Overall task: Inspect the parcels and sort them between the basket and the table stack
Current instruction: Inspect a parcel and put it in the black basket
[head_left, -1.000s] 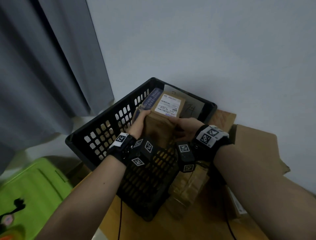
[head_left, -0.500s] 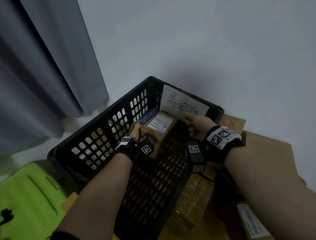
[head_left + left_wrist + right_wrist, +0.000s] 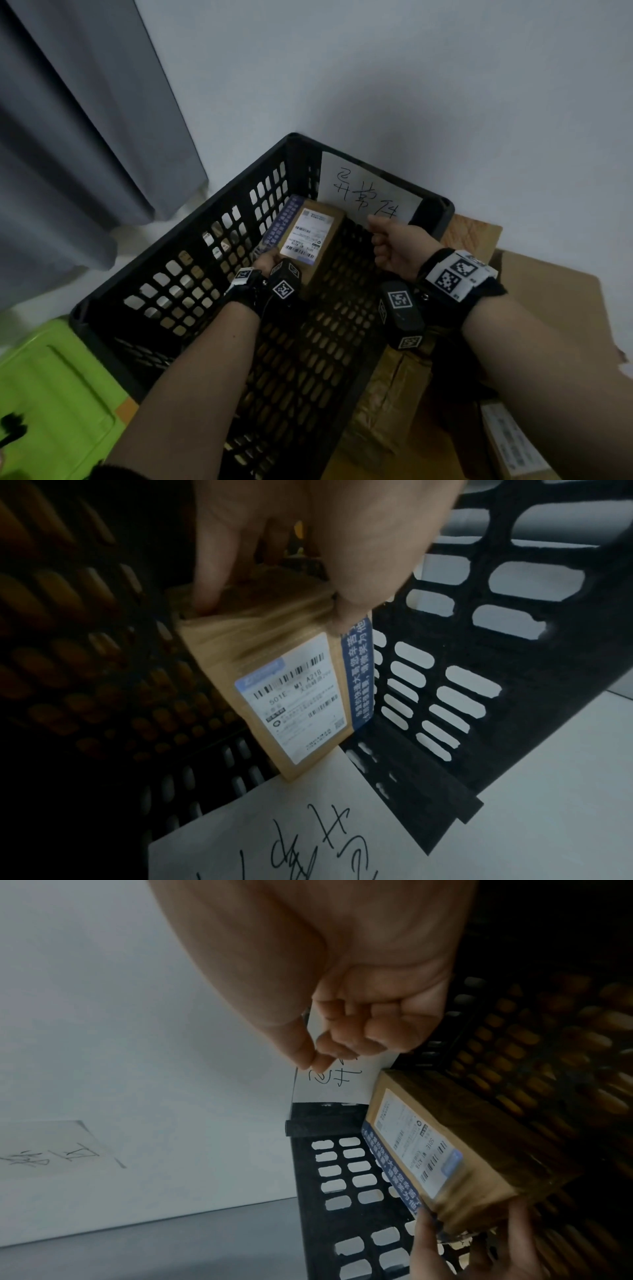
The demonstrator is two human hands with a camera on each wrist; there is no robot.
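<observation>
Parcel between left hand fingers

The brown cardboard parcel with a white label has gone from the rim down into the black plastic basket. The right hand has left it and now pinches the white handwritten paper sign.

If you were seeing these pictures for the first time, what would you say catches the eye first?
The black basket fills the middle of the head view, with a white handwritten sign on its far wall. Inside it, the left hand grips a brown parcel by its near end, shipping label up, beside the basket's left wall. The right hand pinches the sign's lower edge, and a bright green lid sits at lower left.
</observation>
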